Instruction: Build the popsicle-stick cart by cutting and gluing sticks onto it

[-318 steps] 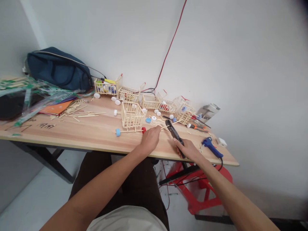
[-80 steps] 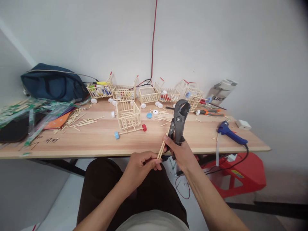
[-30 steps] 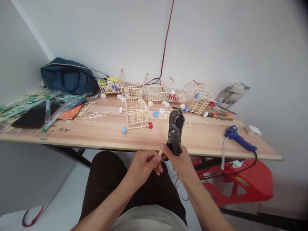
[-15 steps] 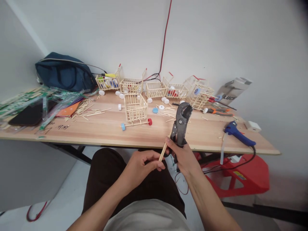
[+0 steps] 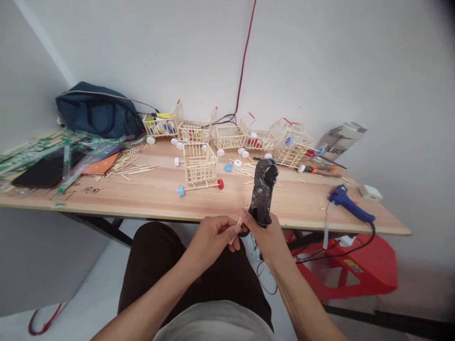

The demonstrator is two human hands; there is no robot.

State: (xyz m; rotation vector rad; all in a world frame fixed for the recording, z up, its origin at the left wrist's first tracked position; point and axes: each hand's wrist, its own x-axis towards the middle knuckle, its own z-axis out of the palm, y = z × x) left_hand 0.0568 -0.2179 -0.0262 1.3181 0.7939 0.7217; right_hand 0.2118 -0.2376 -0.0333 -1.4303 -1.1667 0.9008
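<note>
My right hand [image 5: 270,239] grips the handles of dark metal cutting pliers [image 5: 262,192], held upright just in front of the wooden table's [image 5: 142,196] near edge. My left hand [image 5: 213,237] pinches a few thin wooden sticks [image 5: 239,222] right beside the pliers' handles, touching my right thumb. On the table behind stands a small cart of wooden sticks [image 5: 199,165] with one blue and one red wheel.
Several more stick carts [image 5: 231,137] and loose bottle caps line the wall. A blue glue gun [image 5: 346,201] lies at the right, orange-handled pliers [image 5: 318,169] behind it. A dark blue bag [image 5: 97,111], loose sticks [image 5: 133,166] and plastic wrappers sit left. A red stool [image 5: 355,272] stands under the table.
The pliers have swung from a rightward tilt to upright, and my left hand has risen so the sticks sit against the pliers' handles.
</note>
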